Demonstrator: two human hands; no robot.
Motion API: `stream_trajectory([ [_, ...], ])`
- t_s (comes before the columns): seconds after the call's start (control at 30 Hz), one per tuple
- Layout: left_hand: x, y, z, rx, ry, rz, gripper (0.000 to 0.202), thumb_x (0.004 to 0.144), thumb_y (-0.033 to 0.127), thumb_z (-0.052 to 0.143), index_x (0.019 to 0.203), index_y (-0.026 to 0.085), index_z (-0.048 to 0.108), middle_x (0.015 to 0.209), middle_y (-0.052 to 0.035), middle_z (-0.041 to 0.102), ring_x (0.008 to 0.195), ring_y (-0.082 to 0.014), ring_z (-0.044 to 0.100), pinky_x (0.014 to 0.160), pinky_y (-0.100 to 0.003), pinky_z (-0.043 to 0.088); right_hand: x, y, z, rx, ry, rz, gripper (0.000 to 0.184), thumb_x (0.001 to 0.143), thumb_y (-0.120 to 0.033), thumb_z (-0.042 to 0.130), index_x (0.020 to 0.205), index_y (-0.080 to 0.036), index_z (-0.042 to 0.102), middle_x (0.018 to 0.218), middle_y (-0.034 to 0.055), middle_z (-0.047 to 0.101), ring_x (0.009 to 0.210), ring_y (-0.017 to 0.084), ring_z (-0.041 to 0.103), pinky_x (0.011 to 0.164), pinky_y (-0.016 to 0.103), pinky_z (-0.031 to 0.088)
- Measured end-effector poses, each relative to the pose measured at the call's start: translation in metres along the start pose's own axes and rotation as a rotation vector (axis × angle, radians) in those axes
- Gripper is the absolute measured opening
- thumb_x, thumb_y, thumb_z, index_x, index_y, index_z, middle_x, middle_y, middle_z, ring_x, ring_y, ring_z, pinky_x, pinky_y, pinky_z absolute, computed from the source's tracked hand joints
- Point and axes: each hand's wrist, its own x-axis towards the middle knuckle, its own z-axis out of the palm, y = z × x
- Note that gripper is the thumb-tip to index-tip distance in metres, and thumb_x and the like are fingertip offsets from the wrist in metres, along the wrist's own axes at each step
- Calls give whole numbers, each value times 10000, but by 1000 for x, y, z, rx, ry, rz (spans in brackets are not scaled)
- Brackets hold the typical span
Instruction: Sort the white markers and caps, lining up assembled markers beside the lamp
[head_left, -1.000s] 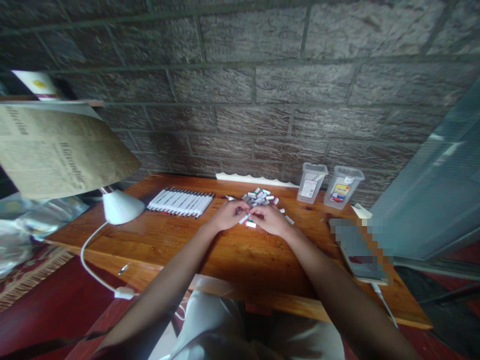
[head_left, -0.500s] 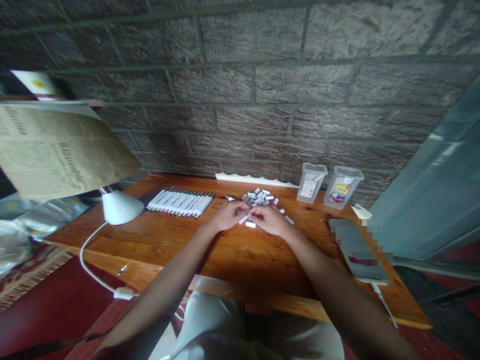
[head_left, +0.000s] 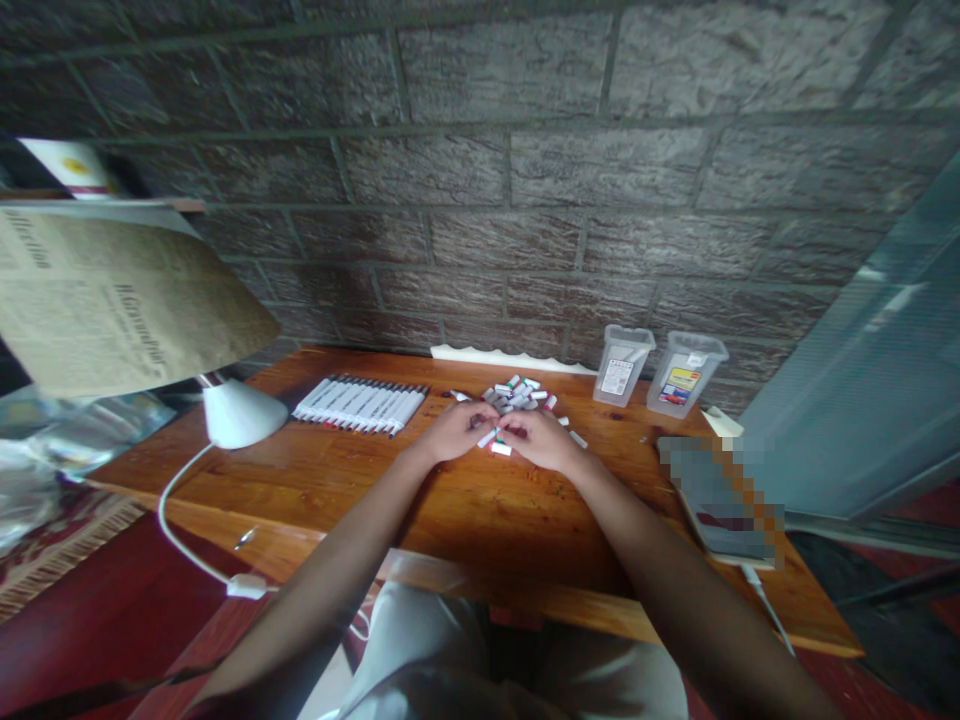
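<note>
Both bare hands are held slightly right of center in the lower half of the frame, over a wooden desk [head_left: 300, 495]. The left hand [head_left: 459, 432] is set on the left with its fingers curled in, and the right hand [head_left: 538, 437] is curled toward it, so just a small gap is left between the two sets of fingertips. Whether anything's actually pinched can't be told for either hand, it's all too small.

A bunch of short white pieces [head_left: 517, 396], some with green or red ends, is heaped right above the hands in the frame. Another white piece [head_left: 487, 438] can be seen between the hands, and a red-ended piece [head_left: 502, 450] is laid just below it.

Left of center, a bunch of white markers [head_left: 360, 405] is lined up side by side, kinda slanted. Two clear containers [head_left: 622, 378] with labels are stood upright right of center, close to the brick wall [head_left: 480, 170]. At lower right, a flat device [head_left: 720, 515] is pixelated out, with a white cable [head_left: 770, 612] plugged in. The left side is mostly taken up by a lamp [head_left: 142, 310] with a newsprint-style shade.
</note>
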Motion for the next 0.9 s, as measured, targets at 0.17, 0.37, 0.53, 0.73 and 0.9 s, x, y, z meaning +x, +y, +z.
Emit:
stream_trajectory([
  [0.17,0,1,0,10,-6,-3,208,856,276,519,885,149,681,829,-32,691,755,-139,604,714,-234,456,-1,0,-1,1,-5,3,167,852,-226,584,949,-203,719,911,38,747,790,150,667,753,251,478],
  [0.37,0,4,-1,10,-7,3,216,861,291,516,880,151,679,830,-27,692,746,-134,605,711,-230,453,-1,0,0,9,-3,0,173,855,-220,575,958,-196,712,910,40,745,786,144,663,752,244,475],
  [0.53,-1,5,-1,11,-24,-2,244,871,336,519,887,152,679,818,-25,687,736,-135,593,698,-230,452,-1,-3,-1,9,-1,1,159,856,-216,577,937,-196,713,895,33,743,775,139,656,721,235,461],
  [0.73,-1,6,-1,2,-19,6,251,878,352,522,870,154,677,811,-30,684,745,-140,595,704,-230,460,-2,-3,-1,26,-6,6,152,858,-205,572,923,-187,708,870,29,740,752,130,646,710,225,455],
  [0.9,-1,7,-1,17,-24,11,250,882,350,521,864,155,675,813,-29,684,751,-144,604,709,-232,462,-1,-2,-1,25,-17,-8,152,862,-206,563,910,-182,706,846,29,736,728,127,638,689,220,449],
])
